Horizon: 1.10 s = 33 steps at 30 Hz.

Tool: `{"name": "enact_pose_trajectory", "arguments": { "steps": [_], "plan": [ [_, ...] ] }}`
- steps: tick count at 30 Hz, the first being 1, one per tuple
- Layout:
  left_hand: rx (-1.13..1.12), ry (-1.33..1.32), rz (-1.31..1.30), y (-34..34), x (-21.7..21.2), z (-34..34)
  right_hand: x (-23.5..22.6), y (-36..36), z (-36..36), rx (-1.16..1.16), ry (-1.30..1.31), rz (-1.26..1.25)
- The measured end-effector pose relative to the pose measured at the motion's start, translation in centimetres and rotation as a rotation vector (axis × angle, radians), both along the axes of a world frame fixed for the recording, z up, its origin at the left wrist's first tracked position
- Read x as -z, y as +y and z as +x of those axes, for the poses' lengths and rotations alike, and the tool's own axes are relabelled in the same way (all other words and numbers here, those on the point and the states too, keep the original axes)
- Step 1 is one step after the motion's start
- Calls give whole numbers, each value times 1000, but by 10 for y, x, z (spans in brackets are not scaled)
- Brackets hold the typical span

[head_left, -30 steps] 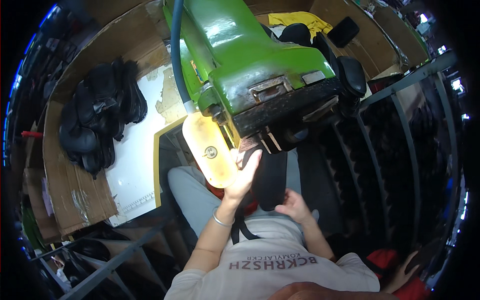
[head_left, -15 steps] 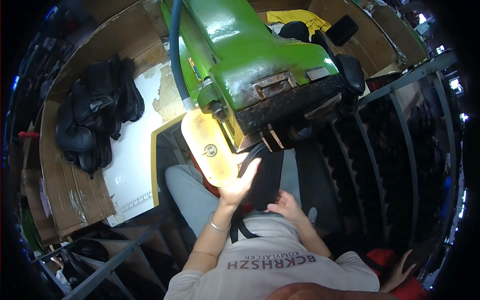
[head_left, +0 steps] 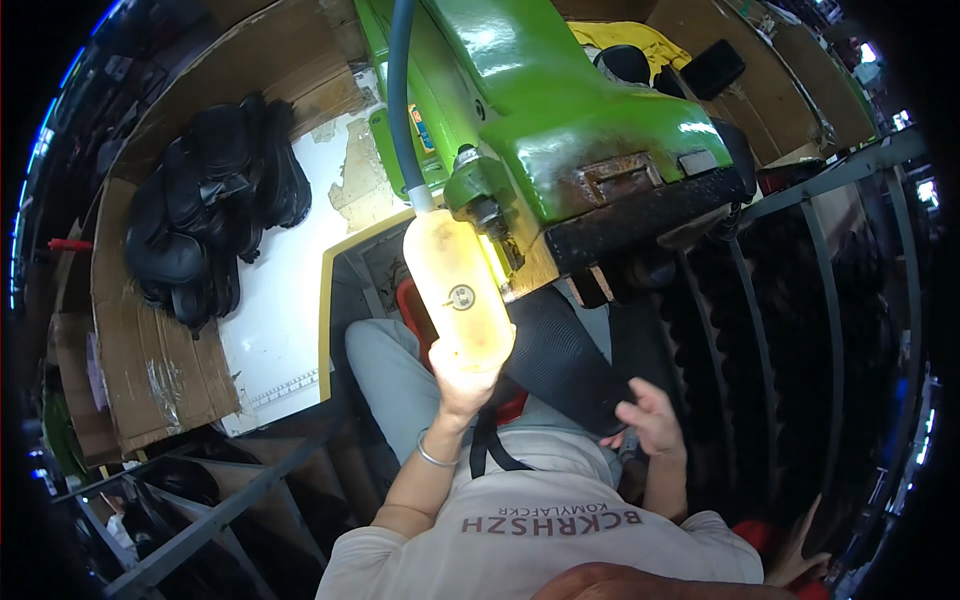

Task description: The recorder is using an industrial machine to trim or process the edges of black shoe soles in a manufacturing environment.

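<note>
A long black piece with a finely ribbed surface [head_left: 565,350], its kind unclear, slants down to the right from under the head of a green machine [head_left: 600,140]. At its lower right end is my right hand [head_left: 655,420], fingers curled about the edge. My left hand [head_left: 465,390] is raised beside the piece's other side, behind a glowing yellowish oblong lamp [head_left: 460,290]. The lamp hides most of its fingers, so whether it grips the piece cannot be seen. A bangle [head_left: 437,455] circles my left wrist.
Black padded items [head_left: 215,200] lie heaped on a white board [head_left: 275,330] inside a cardboard surround at left. Metal racks [head_left: 825,280] with dark goods stand at right, another rack [head_left: 200,535] at lower left. Another person's hand [head_left: 797,550] shows at lower right.
The black piece has swung so its lower end points right, and my right hand has moved right with it. My left hand has slipped further behind the lamp. The whole view has shifted slightly.
</note>
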<state>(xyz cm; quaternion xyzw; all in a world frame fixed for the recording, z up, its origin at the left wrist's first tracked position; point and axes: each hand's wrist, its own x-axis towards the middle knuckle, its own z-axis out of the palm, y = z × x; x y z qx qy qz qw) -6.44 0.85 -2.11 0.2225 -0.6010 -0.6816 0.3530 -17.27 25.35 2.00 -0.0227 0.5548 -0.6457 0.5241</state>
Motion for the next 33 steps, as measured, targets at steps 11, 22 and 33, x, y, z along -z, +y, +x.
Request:
{"name": "enact_pose_trajectory", "arguments": {
  "steps": [11,22,33],
  "plan": [
    [-55,-74,-34,3,4,-21,-36,-67,-87,468,531,-53],
    [-30,-188,-120,7,-27,-41,-20,-59,-121,482,555,-144],
    [-156,-1,-98,2,19,-11,22,-59,-99,235,407,-257]
  ]
}}
